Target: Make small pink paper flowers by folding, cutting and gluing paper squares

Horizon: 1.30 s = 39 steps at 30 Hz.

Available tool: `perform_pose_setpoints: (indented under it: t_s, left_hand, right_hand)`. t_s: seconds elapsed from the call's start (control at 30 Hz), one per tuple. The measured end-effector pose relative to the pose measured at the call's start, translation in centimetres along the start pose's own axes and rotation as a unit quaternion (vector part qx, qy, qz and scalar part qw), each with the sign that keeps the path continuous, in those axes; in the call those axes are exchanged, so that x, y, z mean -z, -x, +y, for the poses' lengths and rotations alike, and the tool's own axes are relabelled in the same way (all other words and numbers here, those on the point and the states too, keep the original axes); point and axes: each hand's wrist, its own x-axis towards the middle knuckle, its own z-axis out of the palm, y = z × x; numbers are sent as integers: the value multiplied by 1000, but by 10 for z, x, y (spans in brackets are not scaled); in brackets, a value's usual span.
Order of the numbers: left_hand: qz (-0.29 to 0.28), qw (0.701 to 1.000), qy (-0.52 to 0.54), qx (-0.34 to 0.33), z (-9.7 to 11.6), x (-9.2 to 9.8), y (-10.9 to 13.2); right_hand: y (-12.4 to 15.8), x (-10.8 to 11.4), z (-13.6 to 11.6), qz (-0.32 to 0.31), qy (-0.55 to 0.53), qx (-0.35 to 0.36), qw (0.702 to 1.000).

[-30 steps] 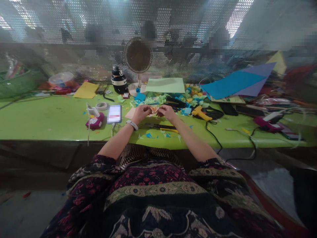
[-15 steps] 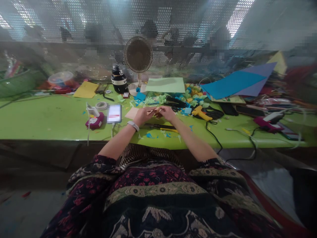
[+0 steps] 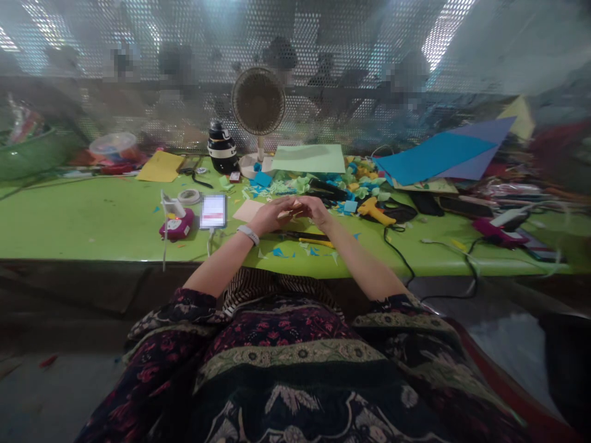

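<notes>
My left hand (image 3: 271, 215) and my right hand (image 3: 314, 209) meet over the green table (image 3: 92, 221), fingertips pinched on a small peach paper piece (image 3: 292, 208) held between them. A white band sits on my left wrist. A peach paper sheet (image 3: 245, 210) lies flat just left of my left hand. Scissors with yellow and black handles (image 3: 308, 237) lie on the table close under my right wrist, among blue paper scraps (image 3: 277, 251).
A phone (image 3: 213, 211) and a pink device (image 3: 176, 226) lie to the left, with a tape roll (image 3: 189, 197). A fan (image 3: 258, 104), a pile of paper scraps (image 3: 351, 181), a yellow glue gun (image 3: 375, 212), blue paper sheets (image 3: 434, 157) and cables crowd the back and right.
My hands have drawn closer together and the peach paper piece now looks folded flatter between the fingertips; my left fingers have stretched forward over it.
</notes>
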Motion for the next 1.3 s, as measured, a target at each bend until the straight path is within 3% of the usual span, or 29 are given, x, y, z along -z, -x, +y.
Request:
perform_pose_setpoints:
  t_s: [0.27, 0.47, 0.6, 0.73, 0.93, 1.3]
  left_hand:
    - [-17, 999, 9, 42, 4, 2, -2]
    - [-23, 998, 8, 57, 1, 3, -1]
    - [2, 996, 77, 51, -1, 1, -1]
    - [17, 981, 179, 66, 2, 1, -2]
    - [25, 947, 288, 140, 9, 9, -2]
    - [45, 911, 354, 206, 16, 10, -5]
  right_hand:
    - [-5, -1, 2, 50, 29, -28, 998]
    - [-5, 0, 3, 30, 43, -24, 998]
    - [-9, 1, 5, 31, 50, -22, 998]
    - [-10, 1, 6, 16, 47, -26, 998]
    - [-9, 1, 6, 12, 55, -23, 998]
    - [-7, 4, 9, -9, 106, 40, 994]
